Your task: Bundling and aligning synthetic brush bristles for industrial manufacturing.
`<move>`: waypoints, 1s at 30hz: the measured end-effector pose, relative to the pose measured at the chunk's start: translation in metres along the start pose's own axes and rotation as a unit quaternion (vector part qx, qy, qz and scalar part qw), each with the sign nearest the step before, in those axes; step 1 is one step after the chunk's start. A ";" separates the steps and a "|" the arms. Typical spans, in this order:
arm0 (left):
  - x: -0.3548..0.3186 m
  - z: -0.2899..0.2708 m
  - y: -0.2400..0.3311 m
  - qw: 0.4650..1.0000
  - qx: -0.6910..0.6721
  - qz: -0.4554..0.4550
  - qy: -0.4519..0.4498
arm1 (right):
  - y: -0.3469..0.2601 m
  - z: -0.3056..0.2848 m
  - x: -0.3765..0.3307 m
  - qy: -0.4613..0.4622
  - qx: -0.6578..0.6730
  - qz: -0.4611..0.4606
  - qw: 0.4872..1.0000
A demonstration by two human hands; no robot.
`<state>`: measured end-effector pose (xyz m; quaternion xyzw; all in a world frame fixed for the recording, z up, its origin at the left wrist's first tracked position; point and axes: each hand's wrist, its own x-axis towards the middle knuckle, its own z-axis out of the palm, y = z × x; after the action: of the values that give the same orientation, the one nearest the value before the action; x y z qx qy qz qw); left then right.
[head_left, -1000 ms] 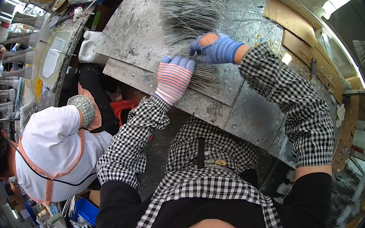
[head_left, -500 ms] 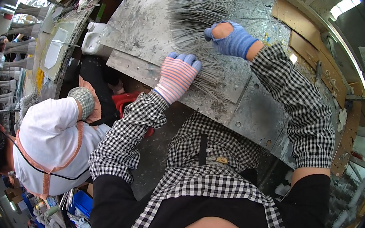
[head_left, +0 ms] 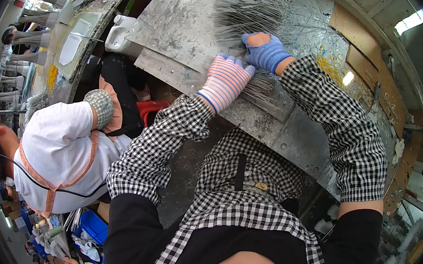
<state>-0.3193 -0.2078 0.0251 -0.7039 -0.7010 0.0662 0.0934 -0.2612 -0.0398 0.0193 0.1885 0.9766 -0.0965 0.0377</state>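
Observation:
A thick pile of thin grey wires (head_left: 251,9) lies across the far part of the metal worktable (head_left: 181,34). A smaller bunch of wires (head_left: 261,88) lies nearer me. My left hand (head_left: 227,81), in a pink-striped glove with blue fingertips, has its fingers bent over the left end of this bunch. Just beyond it, at the near edge of the big pile, is my right hand (head_left: 267,52) in a blue glove. Its fingers are closed and almost meet the left fingertips. What either hand pinches is hidden behind the gloves.
At the left a person in a white top (head_left: 64,141) sits close to the table. A white plastic jug (head_left: 121,34) stands by the table's left corner, and a red stool-like object (head_left: 149,109) is below it. Brown boards (head_left: 358,31) line the right edge.
My right hand has come nearer and toward my left hand, away from the big pile. The left hand stays by the small bunch. The whole view has shifted a little.

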 end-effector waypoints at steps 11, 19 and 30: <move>-0.061 0.014 0.020 0.990 -0.035 -0.136 0.019 | 0.041 0.003 -0.001 0.114 -0.156 -0.077 0.978; -0.060 0.016 0.017 0.992 -0.025 -0.127 0.010 | 0.013 -0.038 -0.067 -0.182 0.610 -0.050 0.770; -0.059 0.014 0.013 0.991 -0.049 -0.126 -0.017 | 0.020 0.009 -0.055 0.142 0.184 -0.254 0.939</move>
<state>-0.3106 -0.2663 0.0063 -0.6125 -0.7880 0.0309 0.0544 -0.2025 -0.0430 0.0130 -0.0501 0.9525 -0.2527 -0.1625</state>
